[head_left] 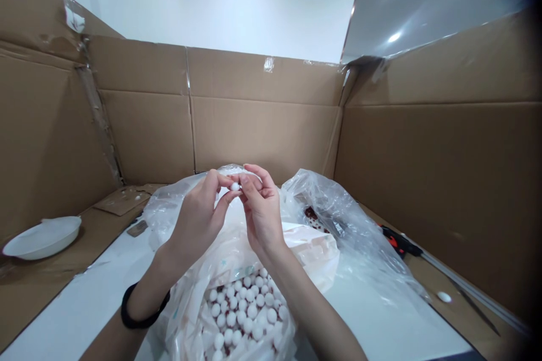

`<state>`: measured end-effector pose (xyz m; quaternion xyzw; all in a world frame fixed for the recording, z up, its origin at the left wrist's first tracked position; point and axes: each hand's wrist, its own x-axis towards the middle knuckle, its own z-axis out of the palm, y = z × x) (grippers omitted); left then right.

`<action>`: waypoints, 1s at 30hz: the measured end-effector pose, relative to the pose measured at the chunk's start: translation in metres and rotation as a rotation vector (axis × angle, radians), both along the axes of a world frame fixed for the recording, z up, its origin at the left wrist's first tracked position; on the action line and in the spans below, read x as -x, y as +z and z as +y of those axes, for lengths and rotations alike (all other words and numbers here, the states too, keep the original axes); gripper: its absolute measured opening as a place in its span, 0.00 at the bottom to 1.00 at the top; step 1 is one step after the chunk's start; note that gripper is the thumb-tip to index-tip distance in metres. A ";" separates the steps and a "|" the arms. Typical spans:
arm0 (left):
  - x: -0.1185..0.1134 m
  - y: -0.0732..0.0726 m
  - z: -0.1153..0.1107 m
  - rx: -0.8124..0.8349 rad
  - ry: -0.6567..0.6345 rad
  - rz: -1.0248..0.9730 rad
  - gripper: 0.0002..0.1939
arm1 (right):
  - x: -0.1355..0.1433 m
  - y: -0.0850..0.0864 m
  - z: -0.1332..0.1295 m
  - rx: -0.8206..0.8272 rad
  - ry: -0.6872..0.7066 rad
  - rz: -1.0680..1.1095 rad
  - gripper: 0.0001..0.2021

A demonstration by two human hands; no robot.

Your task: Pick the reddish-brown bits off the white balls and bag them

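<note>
Near the middle of the view, my left hand [199, 214] pinches a small white ball [235, 186] between thumb and forefinger. My right hand [263, 208] meets it from the other side, thumb and fingers pressed together right beside the ball; what they grip is hidden. Below both hands lies an open plastic bag [186, 299] holding many white balls [248, 307], with dark red bits showing among them. A black band [141, 316] circles my left wrist.
Clear plastic sheeting [364, 254] covers part of the white table [63, 310]; dark red pieces [313, 217] show through it. A white dish [44, 238] stands at left. At right lie a black-and-red-handled tool [400, 242] and a stray white piece [444, 296]. Cardboard walls [262, 130] surround everything.
</note>
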<state>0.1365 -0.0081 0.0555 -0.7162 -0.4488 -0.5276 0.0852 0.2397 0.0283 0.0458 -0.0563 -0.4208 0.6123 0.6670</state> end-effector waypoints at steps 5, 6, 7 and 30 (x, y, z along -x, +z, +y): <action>0.001 0.001 -0.001 -0.023 0.004 0.047 0.02 | 0.003 -0.001 -0.004 -0.017 -0.054 -0.024 0.07; 0.001 0.001 -0.001 -0.025 0.003 0.045 0.02 | 0.004 -0.001 -0.005 -0.019 -0.065 -0.020 0.05; 0.001 0.001 -0.002 -0.024 -0.001 0.039 0.03 | 0.005 -0.002 -0.006 -0.021 -0.066 -0.012 0.04; -0.002 0.002 -0.007 -0.070 0.029 -0.072 0.04 | 0.003 0.002 -0.011 -0.084 0.061 -0.008 0.02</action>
